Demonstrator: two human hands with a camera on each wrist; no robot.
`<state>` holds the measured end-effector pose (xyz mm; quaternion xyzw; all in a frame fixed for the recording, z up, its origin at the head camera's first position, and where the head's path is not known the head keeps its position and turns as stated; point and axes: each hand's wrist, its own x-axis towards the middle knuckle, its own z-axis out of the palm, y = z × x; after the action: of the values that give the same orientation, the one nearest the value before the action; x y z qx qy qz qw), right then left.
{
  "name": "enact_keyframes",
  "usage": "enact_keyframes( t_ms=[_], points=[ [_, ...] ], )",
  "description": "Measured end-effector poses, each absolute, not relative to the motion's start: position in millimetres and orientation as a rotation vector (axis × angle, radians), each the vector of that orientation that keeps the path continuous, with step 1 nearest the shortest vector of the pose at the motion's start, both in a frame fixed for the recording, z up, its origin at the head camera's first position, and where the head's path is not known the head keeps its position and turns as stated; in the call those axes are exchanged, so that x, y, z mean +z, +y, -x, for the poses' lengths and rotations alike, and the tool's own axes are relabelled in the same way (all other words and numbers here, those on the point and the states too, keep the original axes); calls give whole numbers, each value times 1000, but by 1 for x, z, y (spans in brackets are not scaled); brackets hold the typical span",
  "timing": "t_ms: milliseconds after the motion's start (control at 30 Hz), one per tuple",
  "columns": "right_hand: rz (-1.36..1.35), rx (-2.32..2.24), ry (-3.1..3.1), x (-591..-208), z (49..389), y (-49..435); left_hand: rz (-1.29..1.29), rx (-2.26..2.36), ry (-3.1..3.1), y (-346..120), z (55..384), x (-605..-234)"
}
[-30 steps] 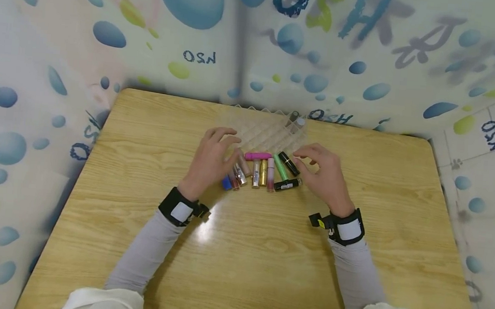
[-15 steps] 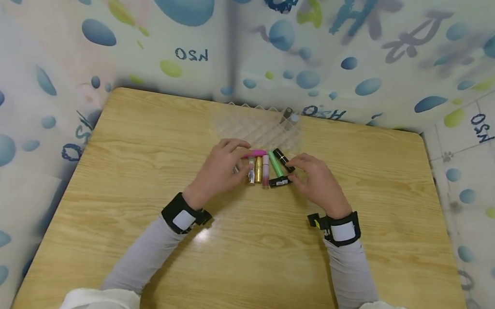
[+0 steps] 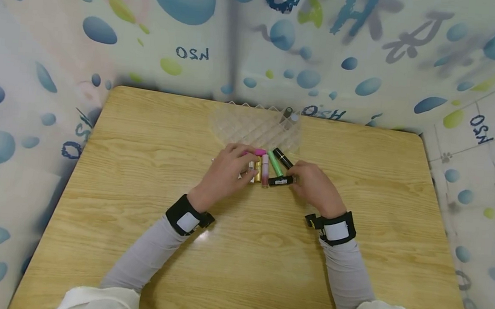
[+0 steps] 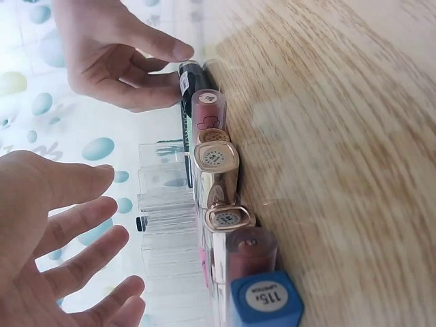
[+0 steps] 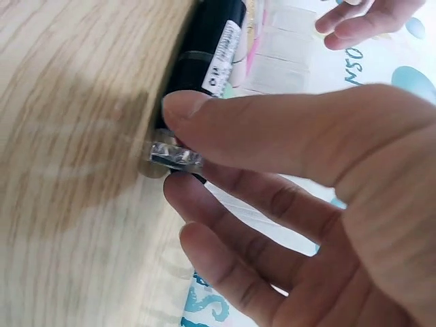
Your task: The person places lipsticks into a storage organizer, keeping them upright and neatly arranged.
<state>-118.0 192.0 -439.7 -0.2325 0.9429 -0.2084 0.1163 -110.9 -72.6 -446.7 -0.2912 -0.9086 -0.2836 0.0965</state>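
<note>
In the head view my right hand (image 3: 316,189) is at the right end of a row of lip cosmetics, its thumb and fingers pinching the clear end of a black lipstick tube (image 5: 204,51). Over the left part of the row, my left hand (image 3: 224,172) hovers with its fingers spread, holding nothing. Between the hands lie a pink lip gloss tube (image 3: 265,170), a gold lipstick (image 3: 258,172), a green tube (image 3: 275,164) and a magenta tube (image 3: 260,152). A second black tube (image 3: 283,158) lies slantwise behind. The left wrist view shows a blue-ended lipstick (image 4: 269,301), hidden by my hand from above.
A clear compartment organizer (image 3: 249,125) stands behind the row, with a dark tube (image 3: 287,113) and a pale-capped one (image 3: 294,118) in its right end. The wooden table (image 3: 256,262) meets a patterned wall (image 3: 150,59) at the back.
My left hand has moved right and over the lipsticks, covering the left ones. My right hand has come down and left onto the end of the front black tube.
</note>
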Motion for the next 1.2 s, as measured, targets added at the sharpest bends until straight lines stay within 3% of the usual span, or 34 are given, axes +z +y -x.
enact_keyframes(
  t_ms=[367,1200],
  points=[
    [701,-568,2786,-442,117,193,904,-858,-2661,-69,108,-447],
    [920,-1027,2808,-436,117,187,917,-997,-2568,-61,105,-447]
  ],
)
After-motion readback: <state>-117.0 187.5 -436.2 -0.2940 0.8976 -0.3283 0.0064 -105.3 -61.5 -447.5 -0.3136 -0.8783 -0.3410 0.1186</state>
